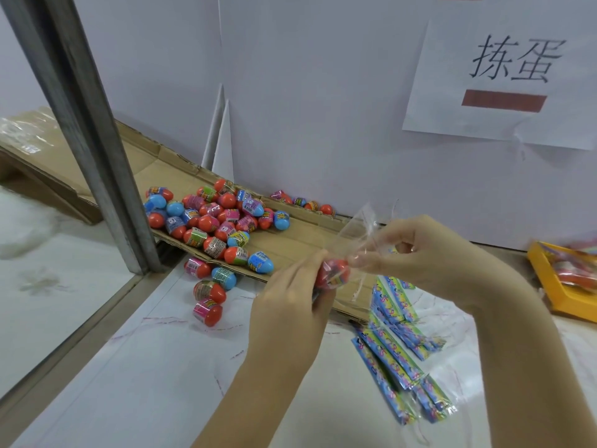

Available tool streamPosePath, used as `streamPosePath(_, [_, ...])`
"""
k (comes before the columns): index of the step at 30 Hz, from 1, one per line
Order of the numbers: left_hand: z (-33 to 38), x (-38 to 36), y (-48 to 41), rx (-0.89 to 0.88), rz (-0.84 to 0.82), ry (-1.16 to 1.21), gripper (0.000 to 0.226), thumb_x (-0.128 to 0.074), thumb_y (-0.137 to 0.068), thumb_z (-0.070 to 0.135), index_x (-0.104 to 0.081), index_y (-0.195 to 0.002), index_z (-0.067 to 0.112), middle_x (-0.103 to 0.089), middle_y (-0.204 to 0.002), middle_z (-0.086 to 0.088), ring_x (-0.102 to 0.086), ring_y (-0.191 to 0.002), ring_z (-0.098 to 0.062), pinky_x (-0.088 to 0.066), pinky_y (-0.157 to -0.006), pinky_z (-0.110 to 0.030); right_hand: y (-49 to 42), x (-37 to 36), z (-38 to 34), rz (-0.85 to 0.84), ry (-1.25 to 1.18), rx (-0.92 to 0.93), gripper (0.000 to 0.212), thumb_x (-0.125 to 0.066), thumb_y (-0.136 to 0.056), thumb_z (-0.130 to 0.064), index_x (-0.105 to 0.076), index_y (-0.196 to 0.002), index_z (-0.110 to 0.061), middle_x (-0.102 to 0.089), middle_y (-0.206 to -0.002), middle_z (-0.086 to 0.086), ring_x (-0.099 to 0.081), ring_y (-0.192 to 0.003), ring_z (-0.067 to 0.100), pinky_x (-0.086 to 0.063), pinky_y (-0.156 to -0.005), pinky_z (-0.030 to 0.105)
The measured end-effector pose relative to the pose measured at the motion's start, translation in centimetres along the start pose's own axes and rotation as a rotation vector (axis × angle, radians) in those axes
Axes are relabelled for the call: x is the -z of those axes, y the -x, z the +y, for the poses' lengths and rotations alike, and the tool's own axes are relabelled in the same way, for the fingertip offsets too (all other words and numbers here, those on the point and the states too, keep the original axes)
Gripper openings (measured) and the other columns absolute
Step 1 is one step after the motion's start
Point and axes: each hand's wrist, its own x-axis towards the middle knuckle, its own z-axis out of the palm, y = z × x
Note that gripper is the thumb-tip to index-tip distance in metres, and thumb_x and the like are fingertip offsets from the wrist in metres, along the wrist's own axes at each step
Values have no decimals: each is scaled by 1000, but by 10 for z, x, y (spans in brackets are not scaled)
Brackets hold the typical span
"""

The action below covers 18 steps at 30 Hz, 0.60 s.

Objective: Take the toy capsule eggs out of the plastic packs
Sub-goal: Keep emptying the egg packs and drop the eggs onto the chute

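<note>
My left hand [287,305] grips a red capsule egg [334,273] that sits at the mouth of a clear plastic pack [361,231]. My right hand [416,250] pinches the pack's film just right of the egg, and the pack's loose end sticks up behind my fingers. A pile of several red and blue capsule eggs [213,218] lies on a flattened cardboard sheet [290,244] to the left, with a few eggs spilled onto the white table [145,367].
Colourful printed strip packets [397,347] lie on the table below my right hand. A yellow tray [555,286] holding packed items stands at the right edge. A grey metal post [84,130] slants down on the left. White boards with a paper sign [510,76] wall the back.
</note>
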Motion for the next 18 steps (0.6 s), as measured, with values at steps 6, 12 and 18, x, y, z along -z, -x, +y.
streamPosePath(6, [1, 1, 0, -9, -50, -15, 40, -55, -83, 29, -71, -112, 6, -71, -85, -1, -63, -74, -18, -46, -69, -20, -8, -3, 9, -58, -166, -137, 13, -70, -82, -34, -79, -74, -29, -65, -62, -17, -51, -49, -4, -35, -51, 7])
streamPosePath(12, [4, 4, -3, -30, -70, -58, 41, -57, -82, 28, -71, -113, 4, -73, -89, -4, -68, -76, -21, -52, -67, -25, -7, -2, 14, -204, -23, -74, 53, -70, -43, -75, -77, -84, -41, -73, -91, -17, -66, -94, 2, -48, -97, 35])
streamPosePath(18, [7, 6, -8, 134, -69, 189, 56, -75, -75, 38, -66, -123, 10, -72, -90, 2, -60, -83, -7, -46, -77, -13, -10, 0, 15, 110, 22, 32, 19, -73, -60, -44, -77, -77, -37, -50, -56, -27, -44, -48, -6, -32, -48, 5])
